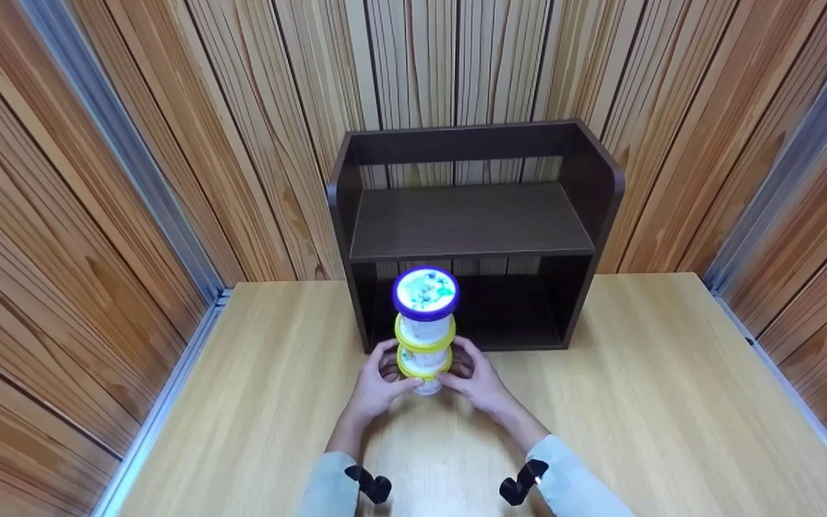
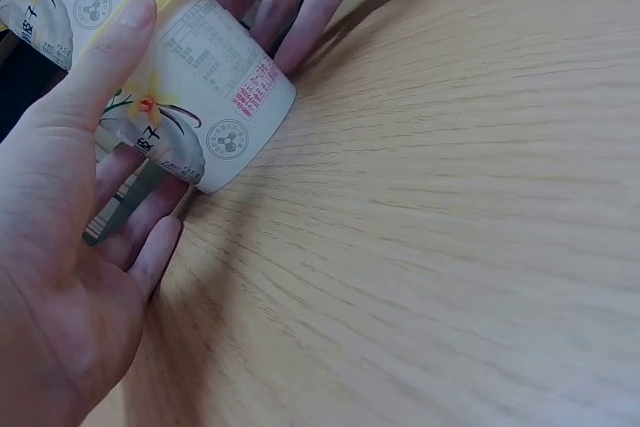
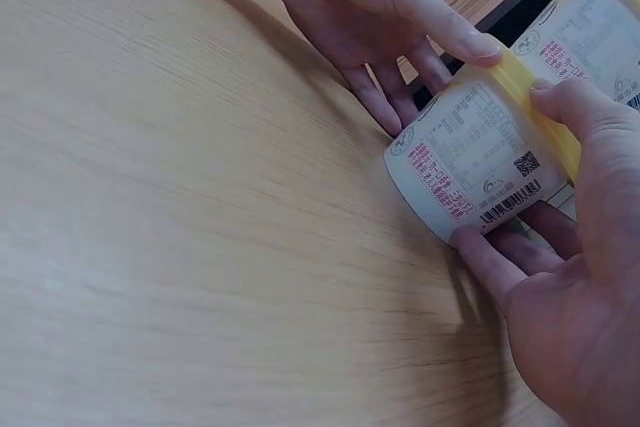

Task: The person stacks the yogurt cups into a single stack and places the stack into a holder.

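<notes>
3 tubs point(image 1: 426, 332) stacked between my fingers; left hand point(image 1: 377, 388) and right hand point(image 1: 484, 388) both grip the bottom tub point(image 3: 455, 162). 2 yellow lids point(image 1: 424, 347), 1 purple lid point(image 1: 426, 314). 1 shelf unit point(image 1: 471, 222) beyond my fingertips. Purple lid: head view only. Barcode point(image 3: 510, 203) on bottom tub: right wrist only.

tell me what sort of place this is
Probably a staged booth, not an ordinary room: wood-patterned panels and metal corner strips stand on three sides of a table bearing a dark shelf unit.
</notes>
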A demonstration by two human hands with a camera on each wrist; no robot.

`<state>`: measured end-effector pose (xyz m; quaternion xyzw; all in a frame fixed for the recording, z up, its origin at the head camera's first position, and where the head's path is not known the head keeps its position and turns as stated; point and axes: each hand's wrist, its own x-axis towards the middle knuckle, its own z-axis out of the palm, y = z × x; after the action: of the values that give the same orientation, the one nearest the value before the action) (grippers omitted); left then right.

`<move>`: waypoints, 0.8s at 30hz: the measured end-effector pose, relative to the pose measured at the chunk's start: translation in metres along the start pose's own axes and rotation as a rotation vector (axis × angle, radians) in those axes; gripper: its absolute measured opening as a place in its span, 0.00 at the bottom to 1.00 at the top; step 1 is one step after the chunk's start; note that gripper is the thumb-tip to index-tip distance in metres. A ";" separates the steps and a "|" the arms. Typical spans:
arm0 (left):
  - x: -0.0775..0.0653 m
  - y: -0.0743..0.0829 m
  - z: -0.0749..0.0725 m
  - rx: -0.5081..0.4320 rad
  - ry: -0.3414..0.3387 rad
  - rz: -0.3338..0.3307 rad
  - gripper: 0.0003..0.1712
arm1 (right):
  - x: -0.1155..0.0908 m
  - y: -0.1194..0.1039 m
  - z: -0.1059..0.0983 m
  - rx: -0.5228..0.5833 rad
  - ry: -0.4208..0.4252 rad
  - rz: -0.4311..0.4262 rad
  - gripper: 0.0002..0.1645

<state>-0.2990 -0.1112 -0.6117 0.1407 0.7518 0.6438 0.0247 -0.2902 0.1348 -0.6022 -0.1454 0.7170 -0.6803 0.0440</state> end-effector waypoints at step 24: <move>-0.005 0.024 -0.022 0.211 -0.130 0.008 0.49 | 0.000 -0.004 0.000 -0.021 -0.008 -0.001 0.46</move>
<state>-0.2951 -0.1307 -0.5854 0.1869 0.8116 0.5507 0.0558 -0.2892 0.1346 -0.5986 -0.1492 0.7237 -0.6723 0.0449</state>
